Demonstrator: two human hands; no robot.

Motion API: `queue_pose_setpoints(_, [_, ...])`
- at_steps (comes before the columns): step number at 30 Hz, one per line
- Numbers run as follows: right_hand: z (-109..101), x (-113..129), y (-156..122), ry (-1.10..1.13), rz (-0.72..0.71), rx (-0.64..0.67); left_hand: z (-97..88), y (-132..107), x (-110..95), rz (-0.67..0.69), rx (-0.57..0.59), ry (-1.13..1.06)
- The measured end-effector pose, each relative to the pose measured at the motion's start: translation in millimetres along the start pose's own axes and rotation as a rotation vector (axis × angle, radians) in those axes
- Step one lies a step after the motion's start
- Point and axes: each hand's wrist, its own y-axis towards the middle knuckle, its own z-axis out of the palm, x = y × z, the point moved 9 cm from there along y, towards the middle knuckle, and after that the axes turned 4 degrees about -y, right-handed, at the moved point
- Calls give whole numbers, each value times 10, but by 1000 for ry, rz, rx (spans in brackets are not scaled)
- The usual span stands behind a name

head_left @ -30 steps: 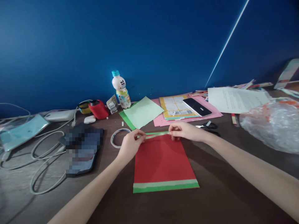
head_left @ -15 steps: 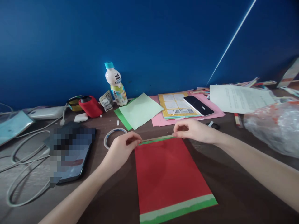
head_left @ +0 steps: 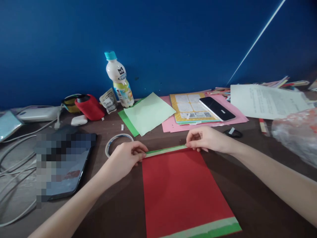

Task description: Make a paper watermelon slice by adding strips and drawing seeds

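A red paper sheet [head_left: 180, 188] lies flat on the dark table in front of me, with a pale and green band along its near edge. A thin green and pale paper strip [head_left: 165, 150] lies along the sheet's far edge. My left hand [head_left: 126, 157] pinches the strip's left end at the sheet's far left corner. My right hand [head_left: 205, 138] pinches the strip's right end at the far right corner. Both hands press the strip down against the paper.
A tape ring [head_left: 116, 142] lies just left of my left hand. Behind are light green sheets [head_left: 147, 112], pink paper with a phone [head_left: 216, 108], a drink bottle [head_left: 118, 79], a red pouch [head_left: 89, 106], scissors [head_left: 232, 132]. Cables and a dark device [head_left: 61, 165] lie left, a plastic bag [head_left: 294, 135] right.
The strip was held slightly above the sheet's far edge; it now lies flat along that edge. The view has tilted down and nearer, so the sheet appears larger.
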Motion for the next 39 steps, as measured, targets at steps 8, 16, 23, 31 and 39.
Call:
queue_pose_setpoints(8, [-118,6,-16,19,-33,9,1,23,-97,17,62,-6])
queue_pose_setpoints(16, [-161,6,-37,-28,-36,0,35,104,-208,-2,195,97])
queue_pose_setpoints(23, [-84,-39,-16,-101,10,36,62,135,-166,24,246,186])
queue_pose_setpoints(31, [-36,-35,2,-187,13,-64,63,186,-95,32,235,295])
queue_pose_setpoints(39, [-16,-46,17,-305,4,-75,43,231,-135,36,187,355])
